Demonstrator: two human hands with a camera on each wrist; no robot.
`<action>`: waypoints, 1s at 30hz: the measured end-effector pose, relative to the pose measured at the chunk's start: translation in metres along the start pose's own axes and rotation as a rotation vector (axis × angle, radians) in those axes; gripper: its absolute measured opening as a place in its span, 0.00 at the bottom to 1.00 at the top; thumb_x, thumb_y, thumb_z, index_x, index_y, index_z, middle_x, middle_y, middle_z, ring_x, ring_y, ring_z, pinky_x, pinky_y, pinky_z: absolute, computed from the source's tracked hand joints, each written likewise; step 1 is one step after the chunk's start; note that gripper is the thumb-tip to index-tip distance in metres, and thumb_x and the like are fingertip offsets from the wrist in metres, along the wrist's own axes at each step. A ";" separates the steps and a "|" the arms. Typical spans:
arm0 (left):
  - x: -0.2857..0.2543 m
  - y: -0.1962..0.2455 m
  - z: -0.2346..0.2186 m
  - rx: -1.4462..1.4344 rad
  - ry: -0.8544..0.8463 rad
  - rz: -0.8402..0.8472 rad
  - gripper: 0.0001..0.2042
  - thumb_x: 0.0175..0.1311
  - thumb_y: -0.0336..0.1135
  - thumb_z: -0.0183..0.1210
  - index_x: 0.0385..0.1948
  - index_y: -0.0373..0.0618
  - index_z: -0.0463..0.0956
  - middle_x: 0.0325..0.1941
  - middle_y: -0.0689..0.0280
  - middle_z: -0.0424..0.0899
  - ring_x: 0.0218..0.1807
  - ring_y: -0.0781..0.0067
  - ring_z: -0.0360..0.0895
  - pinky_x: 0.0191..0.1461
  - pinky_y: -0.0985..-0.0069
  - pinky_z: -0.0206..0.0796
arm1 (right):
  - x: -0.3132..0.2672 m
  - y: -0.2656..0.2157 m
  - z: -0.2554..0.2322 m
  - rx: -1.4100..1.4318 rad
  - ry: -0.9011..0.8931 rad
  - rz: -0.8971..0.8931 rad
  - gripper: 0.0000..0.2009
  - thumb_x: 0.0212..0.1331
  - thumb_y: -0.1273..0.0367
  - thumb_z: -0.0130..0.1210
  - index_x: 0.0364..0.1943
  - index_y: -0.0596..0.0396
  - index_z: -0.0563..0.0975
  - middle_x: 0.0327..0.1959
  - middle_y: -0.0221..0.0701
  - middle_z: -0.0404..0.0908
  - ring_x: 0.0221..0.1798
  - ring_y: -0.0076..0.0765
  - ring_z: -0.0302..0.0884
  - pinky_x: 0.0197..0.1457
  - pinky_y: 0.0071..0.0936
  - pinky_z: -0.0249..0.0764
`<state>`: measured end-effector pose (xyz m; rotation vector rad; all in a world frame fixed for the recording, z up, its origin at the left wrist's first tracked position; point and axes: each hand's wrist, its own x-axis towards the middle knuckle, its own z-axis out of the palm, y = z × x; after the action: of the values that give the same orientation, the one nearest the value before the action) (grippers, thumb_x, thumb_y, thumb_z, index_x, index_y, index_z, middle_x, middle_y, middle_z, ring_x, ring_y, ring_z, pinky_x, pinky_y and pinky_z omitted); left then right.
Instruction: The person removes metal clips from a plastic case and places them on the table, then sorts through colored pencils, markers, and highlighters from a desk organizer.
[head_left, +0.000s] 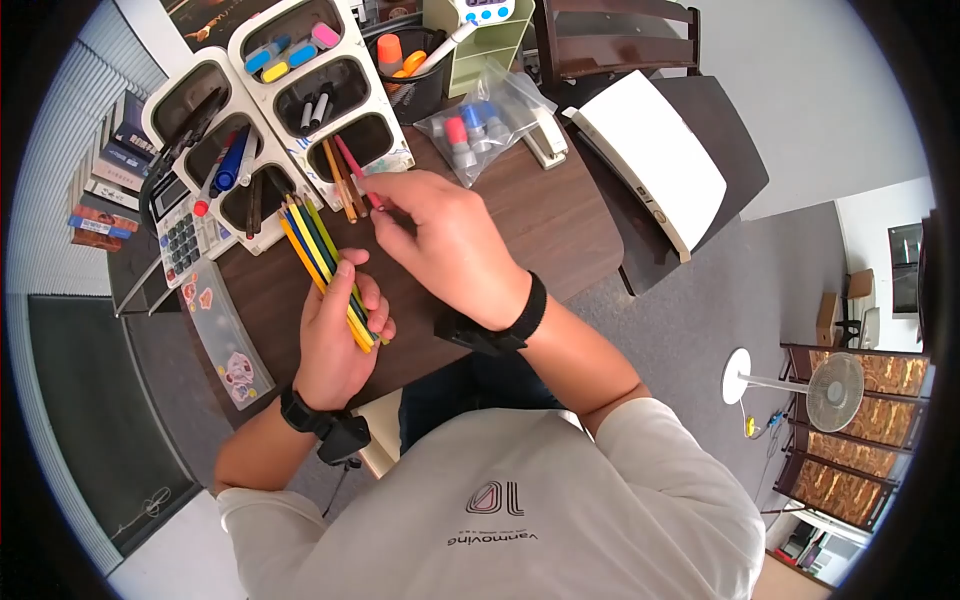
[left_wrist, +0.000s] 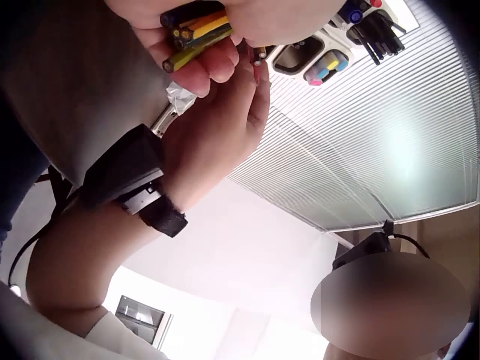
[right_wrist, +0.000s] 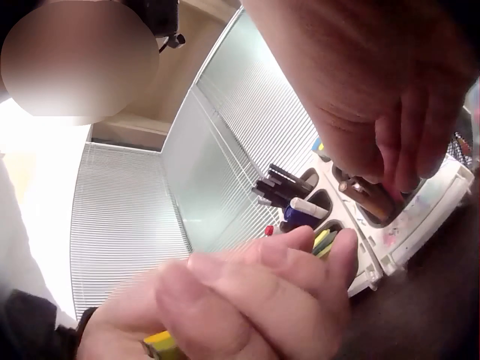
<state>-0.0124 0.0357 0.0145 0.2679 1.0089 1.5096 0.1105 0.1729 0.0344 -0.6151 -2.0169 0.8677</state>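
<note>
My left hand (head_left: 338, 335) grips a bundle of colored pencils (head_left: 312, 240), yellow, orange, green and dark ones, slanting up toward the organizer. In the left wrist view their ends (left_wrist: 196, 31) poke out past the fingers. My right hand (head_left: 445, 240) pinches a pinkish-red pencil (head_left: 348, 158) between thumb and fingertips, at the near compartment of the white desk organizer (head_left: 398, 148). Brown pencils (head_left: 340, 182) lean in that same compartment, right beside the fingertips. The right wrist view shows the fingers over this compartment, partly hiding the pink pencil.
Other organizer compartments hold highlighters (head_left: 290, 60), black markers (head_left: 315, 108) and blue pens (head_left: 232, 160). A black mesh pen cup (head_left: 415, 95), a plastic bag of bottles (head_left: 480, 130) and a white stapler (head_left: 547, 140) stand to the right. A calculator (head_left: 185, 240) lies left.
</note>
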 end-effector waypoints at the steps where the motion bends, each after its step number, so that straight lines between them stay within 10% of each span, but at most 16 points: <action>1: 0.001 0.000 -0.002 -0.001 -0.001 0.002 0.11 0.85 0.45 0.49 0.57 0.53 0.73 0.31 0.75 0.70 0.29 0.84 0.65 0.34 0.79 0.61 | 0.001 0.000 0.003 -0.001 0.000 -0.002 0.15 0.60 0.78 0.61 0.52 0.59 0.82 0.40 0.46 0.85 0.43 0.58 0.84 0.48 0.45 0.81; 13: 0.001 -0.001 -0.005 0.007 -0.004 0.012 0.14 0.85 0.48 0.47 0.58 0.51 0.72 0.32 0.73 0.73 0.30 0.80 0.70 0.37 0.74 0.66 | -0.008 0.003 0.007 -0.001 -0.042 0.027 0.20 0.60 0.78 0.57 0.58 0.56 0.79 0.44 0.43 0.86 0.48 0.57 0.85 0.51 0.47 0.82; 22: 0.004 -0.012 -0.014 -0.060 -0.235 0.207 0.12 0.87 0.42 0.43 0.60 0.48 0.69 0.62 0.54 0.85 0.67 0.64 0.78 0.72 0.59 0.69 | -0.071 -0.022 -0.009 0.083 -0.187 0.151 0.08 0.64 0.64 0.68 0.40 0.53 0.85 0.33 0.36 0.85 0.37 0.48 0.85 0.41 0.42 0.81; 30: 0.003 -0.012 -0.008 -0.060 -0.170 0.185 0.14 0.87 0.43 0.44 0.63 0.47 0.69 0.60 0.55 0.85 0.61 0.64 0.82 0.68 0.58 0.73 | -0.072 -0.020 -0.024 0.085 -0.023 0.142 0.07 0.64 0.73 0.66 0.44 0.58 0.85 0.39 0.39 0.88 0.35 0.44 0.87 0.39 0.34 0.82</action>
<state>-0.0102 0.0333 -0.0003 0.4493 0.8205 1.6508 0.1664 0.1190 0.0234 -0.7096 -1.9637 1.0432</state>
